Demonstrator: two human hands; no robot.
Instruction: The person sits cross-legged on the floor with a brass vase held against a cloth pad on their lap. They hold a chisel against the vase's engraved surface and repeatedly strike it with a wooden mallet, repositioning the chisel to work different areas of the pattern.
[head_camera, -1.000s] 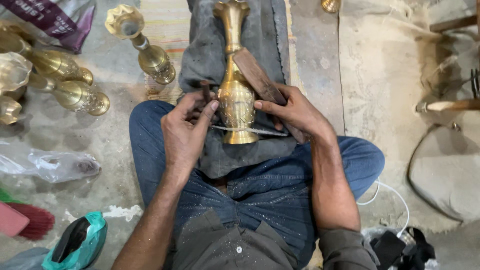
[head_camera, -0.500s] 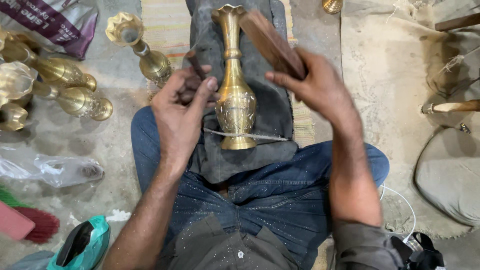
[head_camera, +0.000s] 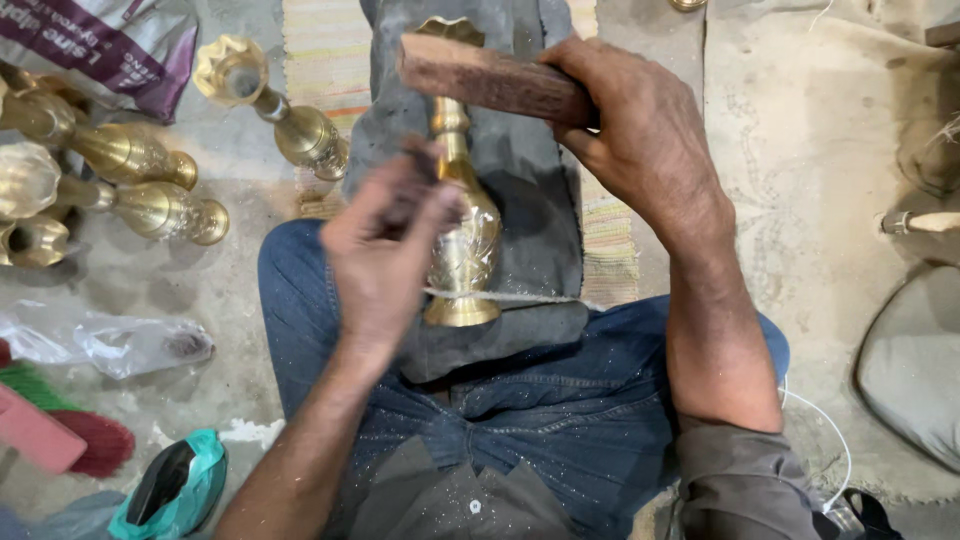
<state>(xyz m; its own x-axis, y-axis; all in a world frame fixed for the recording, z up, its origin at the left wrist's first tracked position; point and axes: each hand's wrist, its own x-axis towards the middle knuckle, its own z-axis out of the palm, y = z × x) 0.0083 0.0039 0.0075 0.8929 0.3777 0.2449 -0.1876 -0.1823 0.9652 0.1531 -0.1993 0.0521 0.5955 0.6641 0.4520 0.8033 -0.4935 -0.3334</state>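
Right hand (head_camera: 640, 130) grips a wooden block (head_camera: 490, 78) raised crosswise above the brass vase (head_camera: 462, 240), which lies lengthwise, mouth away, on grey cloth (head_camera: 530, 180) over the lap; left hand (head_camera: 385, 250), nearer, pinches a small blurred tool against its neck.

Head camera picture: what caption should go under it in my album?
Right hand lifts a wooden block above a brass vase while left hand holds a small tool against it.

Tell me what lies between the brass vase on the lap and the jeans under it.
In the head view, a dark grey cloth lies spread over the jeans, and the brass vase rests on it, with a thin string across its foot.
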